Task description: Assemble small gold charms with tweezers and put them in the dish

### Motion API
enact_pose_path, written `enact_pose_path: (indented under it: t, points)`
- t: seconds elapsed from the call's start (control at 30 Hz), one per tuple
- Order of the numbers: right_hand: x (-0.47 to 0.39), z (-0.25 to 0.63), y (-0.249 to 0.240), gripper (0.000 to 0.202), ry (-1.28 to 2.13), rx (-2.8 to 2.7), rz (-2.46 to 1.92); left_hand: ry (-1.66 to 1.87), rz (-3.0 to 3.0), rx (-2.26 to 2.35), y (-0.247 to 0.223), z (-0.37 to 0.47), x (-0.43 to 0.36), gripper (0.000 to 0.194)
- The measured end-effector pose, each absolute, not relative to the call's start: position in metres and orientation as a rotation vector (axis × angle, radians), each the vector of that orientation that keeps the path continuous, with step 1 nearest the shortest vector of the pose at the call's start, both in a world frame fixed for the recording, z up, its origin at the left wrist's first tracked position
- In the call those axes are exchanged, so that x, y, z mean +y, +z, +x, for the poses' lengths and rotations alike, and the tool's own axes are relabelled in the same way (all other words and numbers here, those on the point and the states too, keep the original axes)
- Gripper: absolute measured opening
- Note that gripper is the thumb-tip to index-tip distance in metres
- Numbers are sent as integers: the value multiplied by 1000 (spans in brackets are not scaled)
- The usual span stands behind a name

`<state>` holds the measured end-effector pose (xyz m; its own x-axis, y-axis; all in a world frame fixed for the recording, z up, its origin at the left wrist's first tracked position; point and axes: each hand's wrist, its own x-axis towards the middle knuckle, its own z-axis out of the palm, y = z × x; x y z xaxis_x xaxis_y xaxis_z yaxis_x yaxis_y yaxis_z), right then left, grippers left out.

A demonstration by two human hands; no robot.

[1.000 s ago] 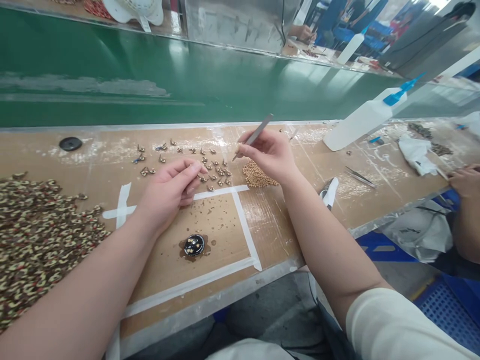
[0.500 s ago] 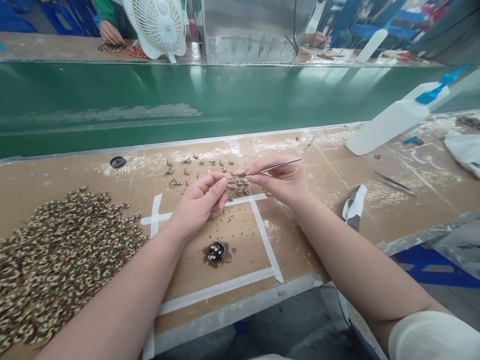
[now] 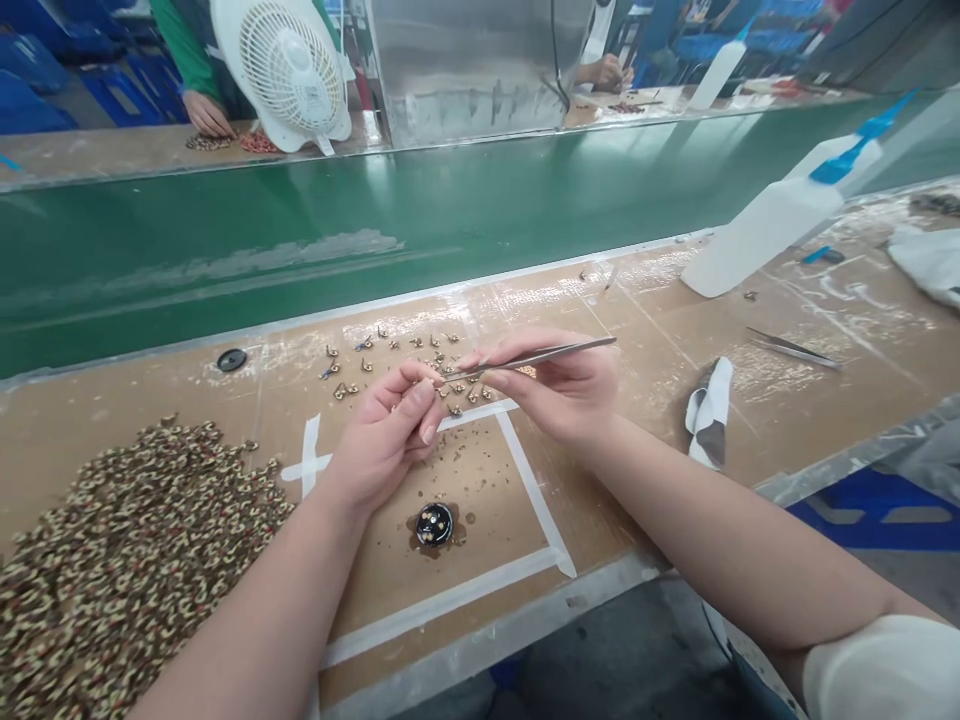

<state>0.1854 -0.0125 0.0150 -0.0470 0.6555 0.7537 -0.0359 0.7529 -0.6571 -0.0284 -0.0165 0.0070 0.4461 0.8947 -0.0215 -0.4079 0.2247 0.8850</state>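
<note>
My right hand (image 3: 562,385) is closed around metal tweezers (image 3: 559,350), whose tips point left to the fingertips of my left hand (image 3: 394,420). The left thumb and forefinger are pinched together at those tips; what they hold is too small to make out. Several small metal pieces (image 3: 365,365) lie spread on the table behind and below the hands. Nearer me, a small round black dish (image 3: 434,524) with dark liquid and light bits sits inside a white tape outline (image 3: 529,465). A large pile of small cream and brown pieces (image 3: 150,550) lies at left.
A black lid (image 3: 232,360) lies behind the pile. At right are a white bottle (image 3: 772,225) with a blue nozzle, a second pair of tweezers (image 3: 793,348) and a grey-white wrapped item (image 3: 710,412). Beyond the green strip (image 3: 300,235) stands a fan (image 3: 285,70); other people's hands show there.
The view has shifted slightly. The tweezers in my right hand lie at a flatter angle, and their tips stay at my left fingertips. Both hands keep their grips.
</note>
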Motion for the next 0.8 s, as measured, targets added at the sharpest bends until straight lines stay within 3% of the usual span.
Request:
enact_pose_path:
  t: [0.27, 0.67, 0.8]
  points:
    - [-16, 184, 18, 35, 520, -1625, -416, 1011, 1022, 626, 10, -27, -20, 17]
    - [-17, 183, 21, 24, 446, -1653, -449, 1041, 1054, 590, 8, -27, -19, 8]
    - [-19, 180, 25, 11, 604, -1536, -544, 1049, 1043, 613, 9, -26, -19, 12]
